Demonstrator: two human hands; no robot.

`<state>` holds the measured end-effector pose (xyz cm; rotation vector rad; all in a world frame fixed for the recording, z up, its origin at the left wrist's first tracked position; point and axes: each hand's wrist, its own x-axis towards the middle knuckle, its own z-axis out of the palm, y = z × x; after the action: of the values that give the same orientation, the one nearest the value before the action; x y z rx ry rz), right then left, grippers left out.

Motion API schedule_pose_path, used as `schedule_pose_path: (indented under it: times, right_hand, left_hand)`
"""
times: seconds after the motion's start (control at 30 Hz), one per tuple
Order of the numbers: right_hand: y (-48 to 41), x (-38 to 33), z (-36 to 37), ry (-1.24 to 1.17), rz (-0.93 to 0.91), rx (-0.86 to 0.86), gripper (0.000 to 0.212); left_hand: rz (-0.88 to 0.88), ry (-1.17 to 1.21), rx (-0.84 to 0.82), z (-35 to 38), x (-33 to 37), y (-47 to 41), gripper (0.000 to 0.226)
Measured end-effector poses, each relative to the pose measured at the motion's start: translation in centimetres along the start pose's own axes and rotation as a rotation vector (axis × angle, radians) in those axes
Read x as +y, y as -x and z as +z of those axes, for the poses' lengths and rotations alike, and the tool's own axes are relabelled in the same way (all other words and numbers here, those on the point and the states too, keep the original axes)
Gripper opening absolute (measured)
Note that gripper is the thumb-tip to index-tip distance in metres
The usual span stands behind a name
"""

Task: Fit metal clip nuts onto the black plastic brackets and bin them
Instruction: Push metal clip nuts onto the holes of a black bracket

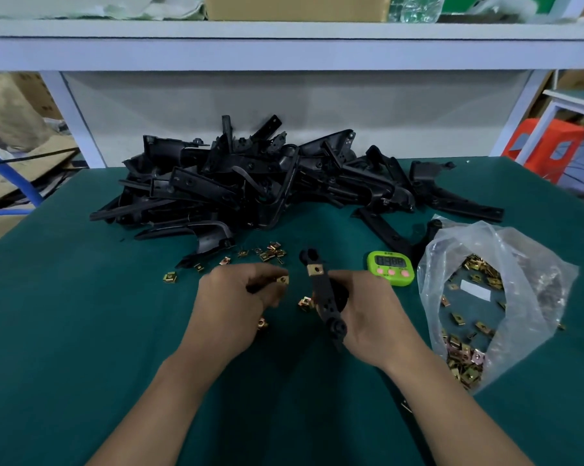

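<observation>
Head view, right hand (pixel 371 317) gripping black bracket (pixel 324 297), left hand (pixel 240 297) apparently pinching clip nut (pixel 283 280)

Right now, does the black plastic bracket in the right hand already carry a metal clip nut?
Yes, a brass-coloured metal clip nut sits near the upper end of the black plastic bracket held by the right hand.
</observation>
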<state>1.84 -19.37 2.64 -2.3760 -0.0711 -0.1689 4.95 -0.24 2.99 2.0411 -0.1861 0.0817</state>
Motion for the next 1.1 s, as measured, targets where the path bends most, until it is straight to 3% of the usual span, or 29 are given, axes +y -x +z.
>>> schedule_pose_path:
  times: [0.03,0.17,0.27,0.43,0.57,0.8,0.97,1.1]
  right_hand:
    - [0.1,0.0,0.1,0.052,0.031,-0.005,0.021]
    - [-0.1,0.3,0.1,0.138,0.092,0.136,0.045]
    - [-0.3,0.7,-0.1,0.256,0.097,0.259,0.041]
    - [-0.2,1.1,0.3,0.33,0.074,0.355,0.039]
    - [-0.4,1.3,0.1,0.321,0.09,0.336,0.034]
    - [-0.3,1.4,0.2,0.29,0.099,0.307,0.026]
    - [-0.3,1.5,0.1,0.286,0.114,0.298,0.02]
    - [-0.4,1.4,0.1,0.298,0.128,0.308,0.023]
  left_hand:
    - [0.003,0.023,0.01,0.0,0.0,0.0,0.033]
    - [0.02,0.161,0.024,0.4,0.0,-0.1,0.021]
    - [0.041,0.223,0.026,0.6,0.2,0.0,0.021]
    - [-0.028,0.43,-0.155,0.7,0.8,0.6,0.015]
    - [-0.097,0.478,-0.178,1.2,1.3,0.9,0.016]
    - [-0.156,0.287,-0.12,1.9,1.1,1.1,0.028]
    - [-0.162,0.531,-0.121,1.7,1.5,1.2,0.009]
    - [-0.177,0.601,-0.122,1.5,1.6,1.1,0.02]
